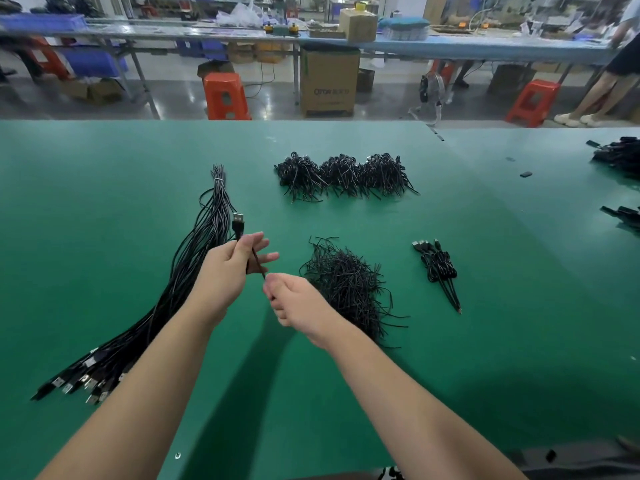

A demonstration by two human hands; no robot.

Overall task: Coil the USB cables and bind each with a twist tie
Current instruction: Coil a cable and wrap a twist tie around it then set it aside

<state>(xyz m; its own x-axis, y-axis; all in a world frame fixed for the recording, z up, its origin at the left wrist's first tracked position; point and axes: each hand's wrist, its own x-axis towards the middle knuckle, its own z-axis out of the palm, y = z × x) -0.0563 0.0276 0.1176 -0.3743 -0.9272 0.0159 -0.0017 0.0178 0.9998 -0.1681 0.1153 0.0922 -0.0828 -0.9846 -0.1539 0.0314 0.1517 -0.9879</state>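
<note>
Both hands work above the green desk (450, 237). The left hand (228, 268) grips a black USB cable (255, 259) with its thumb and first fingers curled round it, the other fingers spread loose; the metal plug (238, 219) sticks up above the hand. The cable runs down and to the right into the right hand (294, 303), whose fingers are curled tight round the other part of it, the two hands close together but not touching.

To the left lies a long bundle of uncoiled cables (187, 282), bound near its far end with a pale tie (218, 180), its plugs fanned out toward the near edge. Just right of the right hand sits a loose heap of black twist ties (349, 285). Farther right lies a small group of coiled, bound cables (438, 268), and at the back of the desk a row of three dark piles (343, 176), probably more ties or bound cables, though I cannot make out which.

Beyond the desk stand orange stools (225, 95) and a cardboard box (329, 81) with faint print that seems to read "QTOP"; the letters are too blurred to be sure.
</note>
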